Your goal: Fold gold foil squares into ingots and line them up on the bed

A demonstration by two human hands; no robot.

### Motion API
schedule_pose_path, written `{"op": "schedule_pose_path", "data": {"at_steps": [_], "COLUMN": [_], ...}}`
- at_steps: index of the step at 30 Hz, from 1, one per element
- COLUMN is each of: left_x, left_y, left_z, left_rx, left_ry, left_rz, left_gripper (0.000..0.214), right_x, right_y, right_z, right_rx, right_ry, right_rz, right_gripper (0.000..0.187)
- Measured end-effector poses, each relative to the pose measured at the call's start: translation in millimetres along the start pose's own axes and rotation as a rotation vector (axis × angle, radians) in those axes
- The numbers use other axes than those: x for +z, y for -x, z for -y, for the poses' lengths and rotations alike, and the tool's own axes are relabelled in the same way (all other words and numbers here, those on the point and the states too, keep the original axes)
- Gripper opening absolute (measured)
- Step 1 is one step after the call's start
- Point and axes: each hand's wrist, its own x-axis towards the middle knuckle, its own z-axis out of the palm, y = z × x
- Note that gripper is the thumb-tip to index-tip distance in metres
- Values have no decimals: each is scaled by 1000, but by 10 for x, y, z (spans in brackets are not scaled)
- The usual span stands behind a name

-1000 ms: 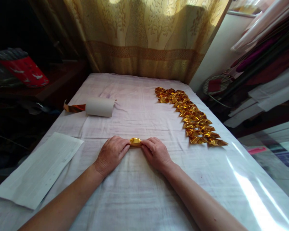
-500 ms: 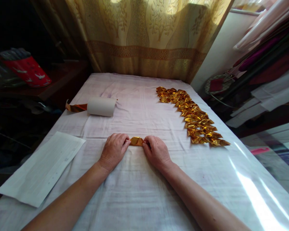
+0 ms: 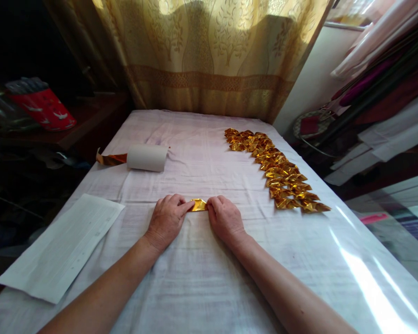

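Observation:
A small folded piece of gold foil paper point(image 3: 199, 204) lies on the white cloth point(image 3: 195, 260) in the middle of the table. My left hand point(image 3: 167, 220) pinches its left end with curled fingers. My right hand point(image 3: 225, 219) grips its right end, knuckles up. Both hands rest on the cloth. A long row of several finished gold foil folds point(image 3: 277, 174) runs along the right side of the table, from the far end toward me.
A white roll with a gold foil tail point(image 3: 144, 157) lies at the far left. A white paper sheet point(image 3: 62, 246) hangs over the left edge. A gold curtain point(image 3: 209, 55) hangs behind the table. Clear plastic film point(image 3: 369, 278) covers the near right.
The foil piece went from a puffed shape to a flatter, longer one between my fingers. Both hands stay at its ends, barely shifted.

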Motion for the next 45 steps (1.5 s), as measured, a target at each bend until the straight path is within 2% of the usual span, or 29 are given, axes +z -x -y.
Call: {"op": "schedule_pose_path", "data": {"at_steps": [3,6,10,14,20,31,34,38,41,45], "left_x": [11,20,19,2,-13,-78,-70,-4,40,49], "left_y": [0,2,3,7,9,113,131,139,140,132], "left_z": [0,0,7,25,25,91,28,-75,-85,-49], "left_rx": [6,18,25,20,16,25,108,234,227,228], "left_ry": [0,0,20,36,46,-57,-48,-57,-84,-92], "left_rz": [-6,-15,-27,-16,2,-60,-99,-7,57,64], "left_gripper": [27,25,26,31,32,33,38,47,49,46], "right_x": [1,10,29,-7,-65,-4,6,32,40,18], "right_y": [14,59,126,155,176,239,242,255,271,282], "right_z": [5,33,90,98,82,24,15,6,-5,3], "right_rx": [-29,-161,-259,-218,-169,-110,-117,-133,-135,-167], "right_ry": [-30,-57,12,47,57,61,60,50,52,64], "right_rz": [-36,-71,66,171,215,136,122,99,76,45], "right_gripper": [24,34,48,54,56,56,55,55,57,60]}}
